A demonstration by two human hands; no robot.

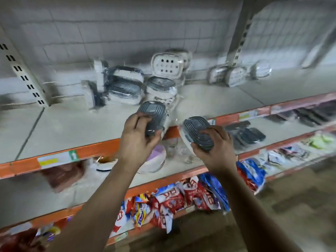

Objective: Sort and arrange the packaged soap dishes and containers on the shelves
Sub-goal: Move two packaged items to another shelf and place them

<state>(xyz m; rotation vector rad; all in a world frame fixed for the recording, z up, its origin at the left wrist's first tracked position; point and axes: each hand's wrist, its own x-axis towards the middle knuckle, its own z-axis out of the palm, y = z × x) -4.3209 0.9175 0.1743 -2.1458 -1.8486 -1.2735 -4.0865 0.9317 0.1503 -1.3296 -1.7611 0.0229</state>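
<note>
My left hand (135, 137) grips a grey ribbed soap dish (154, 113) wrapped in clear plastic, held just above the front of the top shelf (72, 124). My right hand (215, 148) holds a second grey soap dish (195, 130) with a white base, out in front of the shelf's orange edge. Behind them on the shelf stands a pile of packaged grey and white soap dishes (125, 86). A white dish with holes (167, 65) leans upright at the back. A few more white packaged dishes (236, 75) stand to the right.
An orange rail (54, 159) fronts each shelf. The shelf below holds glass items (174, 150), a pink container (158, 155) and dark flat packs (249, 137). Lower still lie red and blue snack packets (181, 200). Slotted uprights (23, 71) flank the bay.
</note>
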